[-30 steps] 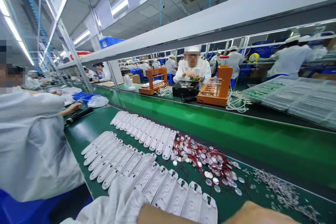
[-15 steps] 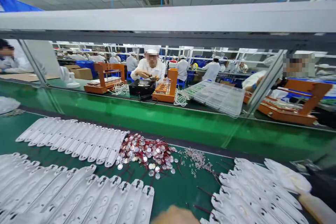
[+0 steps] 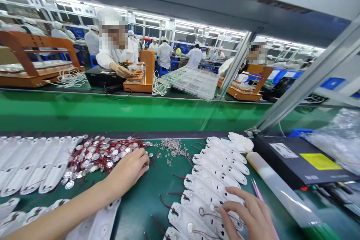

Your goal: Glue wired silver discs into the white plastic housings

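My left hand (image 3: 129, 168) reaches over the right edge of a pile of silver discs with red wires (image 3: 95, 153). Its fingers are curled together and point down; whatever is between them is hidden. On the right, my right hand (image 3: 249, 213) hovers over a row of white plastic shells (image 3: 206, 180), thumb and index finger apart. Discs with thin wires lie in the nearest shells, by the right fingertips. Pink tweezers (image 3: 257, 191) run alongside this hand; whether they touch it I cannot tell. Small clear parts (image 3: 173, 147) are scattered between pile and shells.
More white shells (image 3: 28, 165) line the left. At right stand a black box with a yellow label (image 3: 320, 161), a clear plastic tube (image 3: 284, 191) and plastic bags (image 3: 340, 138). Beyond the green divider (image 3: 126, 114), a co-worker (image 3: 118, 50) works beside an orange fixture (image 3: 146, 71).
The view has swung right and moved nearer the bench. Both hands now show: the left by the disc pile, the right over the shells. Earlier only one blurred hand showed at the bottom.
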`<state>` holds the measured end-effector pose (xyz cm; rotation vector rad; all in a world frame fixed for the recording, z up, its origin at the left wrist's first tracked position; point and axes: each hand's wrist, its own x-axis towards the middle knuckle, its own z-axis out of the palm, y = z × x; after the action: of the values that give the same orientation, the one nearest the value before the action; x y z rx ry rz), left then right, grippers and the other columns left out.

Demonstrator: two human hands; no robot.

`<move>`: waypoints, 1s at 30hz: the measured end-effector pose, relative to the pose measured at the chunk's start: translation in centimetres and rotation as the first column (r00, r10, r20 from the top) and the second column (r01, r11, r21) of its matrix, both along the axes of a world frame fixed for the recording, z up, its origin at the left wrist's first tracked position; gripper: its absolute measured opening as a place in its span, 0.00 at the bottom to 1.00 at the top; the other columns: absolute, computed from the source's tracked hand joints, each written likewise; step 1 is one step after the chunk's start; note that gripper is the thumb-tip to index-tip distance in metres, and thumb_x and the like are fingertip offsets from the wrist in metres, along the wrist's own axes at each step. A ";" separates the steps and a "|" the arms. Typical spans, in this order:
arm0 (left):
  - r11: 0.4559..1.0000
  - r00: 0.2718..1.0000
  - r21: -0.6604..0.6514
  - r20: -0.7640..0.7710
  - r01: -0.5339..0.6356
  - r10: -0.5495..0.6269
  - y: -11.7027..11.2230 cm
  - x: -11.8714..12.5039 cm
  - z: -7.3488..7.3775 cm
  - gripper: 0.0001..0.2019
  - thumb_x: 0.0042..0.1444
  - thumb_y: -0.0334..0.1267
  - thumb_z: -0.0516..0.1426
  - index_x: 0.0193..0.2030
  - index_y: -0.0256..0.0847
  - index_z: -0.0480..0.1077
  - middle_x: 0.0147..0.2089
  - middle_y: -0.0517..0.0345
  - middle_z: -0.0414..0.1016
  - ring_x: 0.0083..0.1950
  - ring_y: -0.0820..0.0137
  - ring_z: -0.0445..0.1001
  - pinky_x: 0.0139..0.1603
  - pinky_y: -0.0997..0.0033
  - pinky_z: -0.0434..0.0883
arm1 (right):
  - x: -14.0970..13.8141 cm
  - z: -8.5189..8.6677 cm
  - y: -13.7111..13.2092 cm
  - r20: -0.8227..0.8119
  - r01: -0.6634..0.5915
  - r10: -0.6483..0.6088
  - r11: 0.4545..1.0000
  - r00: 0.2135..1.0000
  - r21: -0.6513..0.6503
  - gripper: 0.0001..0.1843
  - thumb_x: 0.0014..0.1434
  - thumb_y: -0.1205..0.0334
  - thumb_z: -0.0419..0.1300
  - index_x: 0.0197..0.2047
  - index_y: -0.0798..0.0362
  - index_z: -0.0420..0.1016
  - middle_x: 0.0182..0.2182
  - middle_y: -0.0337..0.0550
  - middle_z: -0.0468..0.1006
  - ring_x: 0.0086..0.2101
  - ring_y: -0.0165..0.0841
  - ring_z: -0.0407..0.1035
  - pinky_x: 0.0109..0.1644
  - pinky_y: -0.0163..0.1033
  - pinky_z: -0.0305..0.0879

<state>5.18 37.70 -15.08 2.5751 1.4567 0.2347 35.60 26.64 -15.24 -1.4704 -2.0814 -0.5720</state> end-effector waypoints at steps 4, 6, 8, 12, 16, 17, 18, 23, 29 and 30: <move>0.999 0.998 0.024 0.049 -0.034 0.033 0.3 -0.2 -0.4 0.03 0.55 0.28 0.52 0.33 0.39 0.64 0.38 0.54 0.65 0.42 0.63 0.64 0.42 0.64 0.63 | -1.9 0.0 0.6 -0.158 0.120 -0.131 0.990 0.979 -0.076 0.09 0.56 0.59 0.52 0.26 0.49 0.69 0.43 0.47 0.69 0.44 0.43 0.60 0.43 0.47 0.58; 0.999 0.997 0.013 0.059 -0.050 0.049 0.3 -0.1 -0.3 0.04 0.54 0.27 0.52 0.32 0.39 0.63 0.37 0.55 0.64 0.41 0.63 0.64 0.41 0.64 0.63 | -2.4 0.1 1.1 -0.197 0.148 -0.168 0.983 0.966 -0.109 0.10 0.56 0.59 0.51 0.26 0.49 0.69 0.44 0.47 0.68 0.46 0.44 0.58 0.43 0.50 0.57; 0.999 0.996 0.001 0.069 -0.049 0.049 0.2 0.0 0.0 0.05 0.54 0.27 0.51 0.30 0.39 0.62 0.37 0.55 0.65 0.40 0.63 0.65 0.40 0.65 0.63 | -2.6 0.2 1.7 -0.211 0.157 -0.187 0.976 0.959 -0.150 0.10 0.56 0.60 0.52 0.25 0.49 0.68 0.44 0.46 0.68 0.46 0.45 0.57 0.42 0.50 0.58; 0.999 0.999 0.029 0.023 -0.029 0.028 0.0 -0.3 1.1 0.08 0.56 0.27 0.45 0.30 0.40 0.61 0.34 0.56 0.66 0.35 0.66 0.65 0.35 0.68 0.62 | -2.9 -0.3 2.2 -0.210 0.181 -0.222 0.963 0.952 -0.200 0.09 0.54 0.65 0.53 0.23 0.49 0.68 0.45 0.45 0.68 0.48 0.46 0.56 0.42 0.50 0.57; 0.988 0.997 0.157 -0.071 -0.003 0.014 0.0 -1.2 2.7 0.11 0.58 0.29 0.41 0.32 0.41 0.62 0.31 0.57 0.64 0.30 0.66 0.64 0.29 0.68 0.59 | -3.2 -0.7 2.2 -0.190 0.202 -0.239 0.960 0.952 -0.194 0.10 0.54 0.66 0.52 0.23 0.48 0.68 0.45 0.44 0.68 0.48 0.46 0.56 0.43 0.51 0.56; 0.982 0.997 0.189 -0.082 0.000 0.016 0.0 -1.4 3.1 0.11 0.59 0.30 0.41 0.33 0.41 0.62 0.31 0.56 0.64 0.31 0.65 0.64 0.29 0.68 0.58 | -3.2 -0.8 2.2 -0.184 0.201 -0.237 0.960 0.954 -0.193 0.10 0.54 0.66 0.52 0.23 0.48 0.69 0.45 0.44 0.68 0.48 0.45 0.56 0.43 0.50 0.56; 0.976 0.996 0.219 -0.088 -0.003 0.022 -0.1 -1.6 3.4 0.11 0.60 0.31 0.40 0.34 0.41 0.62 0.32 0.55 0.64 0.32 0.64 0.64 0.29 0.68 0.59 | -3.2 -0.9 2.2 -0.179 0.201 -0.237 0.960 0.955 -0.195 0.10 0.54 0.66 0.52 0.23 0.48 0.69 0.44 0.44 0.68 0.48 0.45 0.56 0.43 0.50 0.56; 0.972 1.000 0.233 0.028 -0.017 0.010 -0.8 -1.6 4.5 0.13 0.63 0.37 0.39 0.40 0.42 0.63 0.38 0.54 0.66 0.36 0.65 0.67 0.36 0.66 0.63 | -2.8 -1.0 2.2 -0.156 0.193 -0.222 0.964 0.962 -0.180 0.08 0.54 0.64 0.54 0.26 0.47 0.71 0.44 0.43 0.69 0.47 0.44 0.58 0.41 0.48 0.57; 0.992 0.948 0.124 0.312 0.020 -0.058 -1.9 -0.8 4.7 0.12 0.63 0.40 0.44 0.44 0.46 0.67 0.39 0.56 0.70 0.39 0.67 0.70 0.38 0.70 0.66 | -2.7 -0.4 2.3 -0.146 0.082 -0.118 0.970 0.982 -0.230 0.13 0.56 0.66 0.52 0.29 0.39 0.73 0.46 0.36 0.69 0.50 0.44 0.56 0.46 0.52 0.53; 0.993 0.945 0.121 0.323 0.018 -0.056 -1.9 -0.6 4.7 0.12 0.63 0.41 0.45 0.45 0.47 0.67 0.40 0.57 0.70 0.40 0.66 0.70 0.38 0.70 0.66 | -2.7 -0.4 2.3 -0.122 0.071 -0.102 0.970 0.987 -0.233 0.14 0.56 0.67 0.51 0.29 0.38 0.73 0.46 0.35 0.69 0.50 0.43 0.56 0.46 0.52 0.53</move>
<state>4.56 35.78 -10.38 2.4934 1.3058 0.7235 32.87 28.91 -15.64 -1.6861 -2.0394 -0.2642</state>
